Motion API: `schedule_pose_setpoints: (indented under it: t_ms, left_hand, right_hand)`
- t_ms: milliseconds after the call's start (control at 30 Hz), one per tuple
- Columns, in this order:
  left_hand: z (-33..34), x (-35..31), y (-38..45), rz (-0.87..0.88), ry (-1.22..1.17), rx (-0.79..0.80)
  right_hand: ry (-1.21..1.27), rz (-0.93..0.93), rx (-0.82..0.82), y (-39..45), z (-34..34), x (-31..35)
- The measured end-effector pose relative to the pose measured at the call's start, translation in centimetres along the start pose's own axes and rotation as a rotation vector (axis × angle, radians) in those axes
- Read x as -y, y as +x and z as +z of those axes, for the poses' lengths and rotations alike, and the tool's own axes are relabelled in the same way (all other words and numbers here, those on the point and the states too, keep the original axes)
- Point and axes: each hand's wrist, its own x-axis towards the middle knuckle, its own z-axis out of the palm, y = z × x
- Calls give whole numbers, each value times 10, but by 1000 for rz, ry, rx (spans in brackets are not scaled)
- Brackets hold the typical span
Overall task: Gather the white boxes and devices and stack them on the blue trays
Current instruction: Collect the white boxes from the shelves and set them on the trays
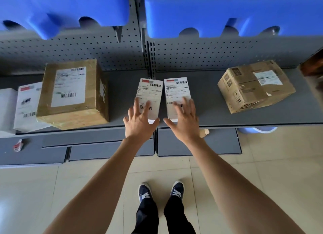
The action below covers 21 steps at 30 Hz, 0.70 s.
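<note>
Two white boxes (150,98) (177,95) lie side by side on the grey shelf (206,100) below the blue trays (227,11), left hand (139,121) and right hand (185,123) over their near ends, fingers spread, seemingly to lift both together.

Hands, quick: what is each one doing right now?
Left hand: open, fingers spread on the left white box.
Right hand: open, fingers spread on the right white box.

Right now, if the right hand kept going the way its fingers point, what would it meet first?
The right hand already lies with spread fingers over the right white box. Straight on, it would run along that box's label, then probably reach the pegboard; depth is unclear.
</note>
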Motion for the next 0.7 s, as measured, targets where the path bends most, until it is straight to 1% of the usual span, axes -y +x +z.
schedule_pose_setpoints:
  t_ms: [233, 400, 500, 700]
  left_hand:
    - [6, 5, -9, 43, 33, -67]
    - [7, 8, -10, 62, 56, -64]
    - [8, 10, -13, 73, 21, -61]
    - [0, 16, -17, 118, 8, -46]
  right_hand:
    - [-37, 25, -135, -22, 15, 3]
    - [-57, 20, -200, -40, 26, 5]
    - [-50, 11, -218, -47, 28, 5]
    - [11, -6, -294, -67, 33, 2]
